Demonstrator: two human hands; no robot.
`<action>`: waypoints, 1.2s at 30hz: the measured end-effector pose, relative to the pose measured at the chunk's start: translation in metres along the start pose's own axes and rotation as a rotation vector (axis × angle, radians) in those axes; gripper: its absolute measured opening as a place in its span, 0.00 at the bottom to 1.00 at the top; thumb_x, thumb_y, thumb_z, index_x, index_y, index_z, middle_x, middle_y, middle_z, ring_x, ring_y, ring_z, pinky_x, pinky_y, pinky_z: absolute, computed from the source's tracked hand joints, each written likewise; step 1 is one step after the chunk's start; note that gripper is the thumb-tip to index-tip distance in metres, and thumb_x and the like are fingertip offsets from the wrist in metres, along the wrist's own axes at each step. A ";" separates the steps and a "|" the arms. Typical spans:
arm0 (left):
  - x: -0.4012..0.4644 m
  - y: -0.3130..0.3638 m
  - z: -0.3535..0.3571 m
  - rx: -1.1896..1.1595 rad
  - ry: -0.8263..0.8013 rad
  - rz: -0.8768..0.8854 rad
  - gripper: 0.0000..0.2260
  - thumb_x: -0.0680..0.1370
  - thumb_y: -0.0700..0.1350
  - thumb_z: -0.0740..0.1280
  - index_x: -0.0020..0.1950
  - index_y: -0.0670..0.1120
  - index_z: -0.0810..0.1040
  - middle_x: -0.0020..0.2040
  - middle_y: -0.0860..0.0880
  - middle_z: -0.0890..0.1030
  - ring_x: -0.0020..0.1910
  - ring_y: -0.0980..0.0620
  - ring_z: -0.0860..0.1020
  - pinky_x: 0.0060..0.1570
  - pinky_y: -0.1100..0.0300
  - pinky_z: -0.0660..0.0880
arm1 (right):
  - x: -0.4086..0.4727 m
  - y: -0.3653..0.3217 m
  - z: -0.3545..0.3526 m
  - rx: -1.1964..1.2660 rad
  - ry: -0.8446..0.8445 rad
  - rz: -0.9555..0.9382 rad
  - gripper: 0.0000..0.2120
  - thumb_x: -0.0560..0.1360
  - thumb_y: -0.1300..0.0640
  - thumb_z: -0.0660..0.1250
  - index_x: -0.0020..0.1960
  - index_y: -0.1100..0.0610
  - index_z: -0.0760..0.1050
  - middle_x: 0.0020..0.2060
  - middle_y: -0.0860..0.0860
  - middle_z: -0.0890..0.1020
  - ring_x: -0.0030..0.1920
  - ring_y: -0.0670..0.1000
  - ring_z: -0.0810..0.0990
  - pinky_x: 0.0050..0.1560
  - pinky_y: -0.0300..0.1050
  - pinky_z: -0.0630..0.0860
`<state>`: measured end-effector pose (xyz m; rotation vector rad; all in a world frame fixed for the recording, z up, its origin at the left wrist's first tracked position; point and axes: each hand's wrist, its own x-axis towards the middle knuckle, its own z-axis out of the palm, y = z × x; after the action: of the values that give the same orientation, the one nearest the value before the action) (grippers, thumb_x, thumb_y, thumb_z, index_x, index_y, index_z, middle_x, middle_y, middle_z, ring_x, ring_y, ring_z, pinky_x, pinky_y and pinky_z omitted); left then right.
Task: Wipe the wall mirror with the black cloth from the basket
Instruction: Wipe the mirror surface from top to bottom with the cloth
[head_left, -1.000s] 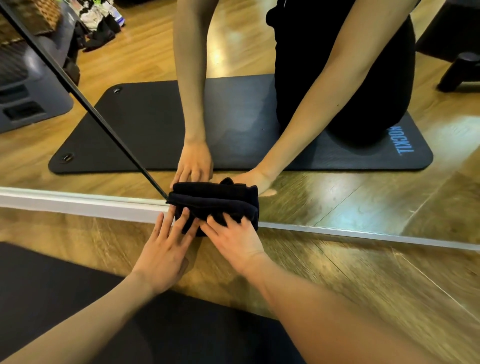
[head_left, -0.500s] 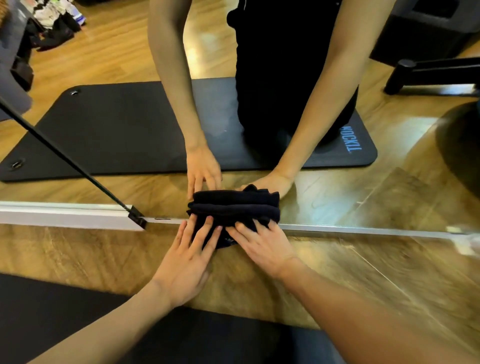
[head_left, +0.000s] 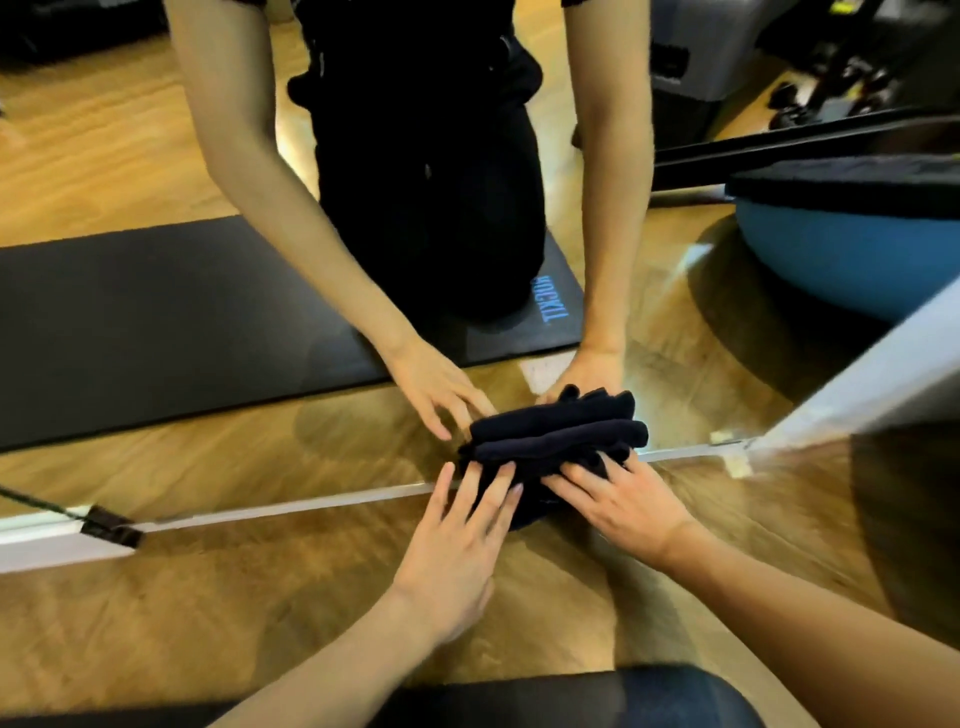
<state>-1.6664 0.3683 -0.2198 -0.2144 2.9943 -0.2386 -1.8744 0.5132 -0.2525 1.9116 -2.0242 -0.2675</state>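
Note:
A folded black cloth (head_left: 540, 460) is pressed against the bottom strip of the wall mirror (head_left: 208, 405), just above its silver lower frame. My left hand (head_left: 457, 540) lies flat with fingers spread on the cloth's left part. My right hand (head_left: 623, 501) lies flat on its right part. Both hands push the cloth onto the glass. The mirror shows my arms, knees and the cloth's reflection. The basket is not in view.
A black exercise mat (head_left: 519, 696) lies under my knees on the wood floor (head_left: 260, 597). A black clip with a cord (head_left: 111, 525) sits on the mirror's frame at left. The mirror's right edge meets a white wall (head_left: 872, 379). A blue balance ball (head_left: 852, 249) is reflected at right.
Both hands have slid the cloth to the right along the mirror's bottom edge, away from the black clip and toward the right corner.

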 end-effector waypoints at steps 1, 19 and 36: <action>0.009 0.010 -0.005 -0.012 -0.006 0.011 0.41 0.82 0.54 0.61 0.82 0.42 0.35 0.80 0.40 0.31 0.80 0.34 0.39 0.73 0.37 0.28 | -0.009 0.011 0.001 0.011 -0.007 0.003 0.40 0.60 0.53 0.82 0.71 0.52 0.74 0.60 0.53 0.82 0.57 0.62 0.80 0.55 0.62 0.80; 0.135 0.138 -0.029 -0.105 0.034 0.132 0.43 0.81 0.57 0.62 0.82 0.40 0.38 0.78 0.38 0.26 0.80 0.34 0.35 0.76 0.36 0.36 | -0.134 0.134 0.014 0.064 -0.200 0.248 0.49 0.57 0.59 0.85 0.73 0.56 0.67 0.62 0.61 0.81 0.61 0.67 0.80 0.61 0.67 0.76; 0.179 0.179 -0.053 -0.328 0.222 0.082 0.42 0.68 0.41 0.78 0.78 0.43 0.62 0.69 0.39 0.71 0.64 0.38 0.75 0.60 0.48 0.79 | -0.150 0.152 0.009 0.281 0.034 0.410 0.32 0.67 0.59 0.81 0.66 0.55 0.70 0.58 0.56 0.78 0.52 0.58 0.79 0.52 0.54 0.82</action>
<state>-1.8732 0.5244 -0.2184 -0.1018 3.2383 0.2574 -2.0137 0.6732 -0.2226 1.5727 -2.4718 0.1587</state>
